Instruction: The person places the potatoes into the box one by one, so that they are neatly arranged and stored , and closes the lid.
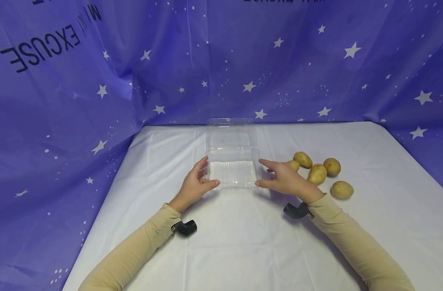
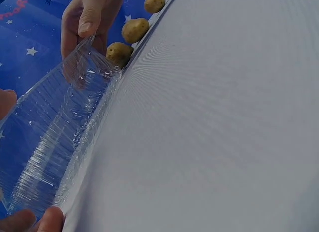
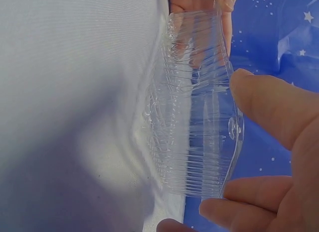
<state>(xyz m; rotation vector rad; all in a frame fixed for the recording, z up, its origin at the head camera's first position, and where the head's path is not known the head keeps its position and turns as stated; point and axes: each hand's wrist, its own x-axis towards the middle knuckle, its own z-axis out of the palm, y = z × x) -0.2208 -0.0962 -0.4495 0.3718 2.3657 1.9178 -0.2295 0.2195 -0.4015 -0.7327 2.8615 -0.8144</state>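
Observation:
A clear plastic clamshell container [image 1: 233,173] rests on the white-covered table, its hinged lid [image 1: 231,133] raised at the far side. No contents show inside. The left hand [image 1: 196,186] holds the container's left side, thumb at the near corner and fingers along the side. On the opposite side, the right hand [image 1: 285,180] holds it with thumb and fingers spread; in the right wrist view its thumb [image 3: 269,105] lies against the rim and its fingertips [image 3: 219,212] meet the wall lower in that view. Several yellow-brown potatoes [image 1: 317,174] lie beyond the right hand, one partly hidden by it.
A white cloth [image 1: 221,242] covers the table. Blue-purple curtains [image 1: 228,60] with white stars hang behind and beside it. Both wrists, in beige sleeves [image 1: 145,238], carry small black camera mounts [image 1: 186,228].

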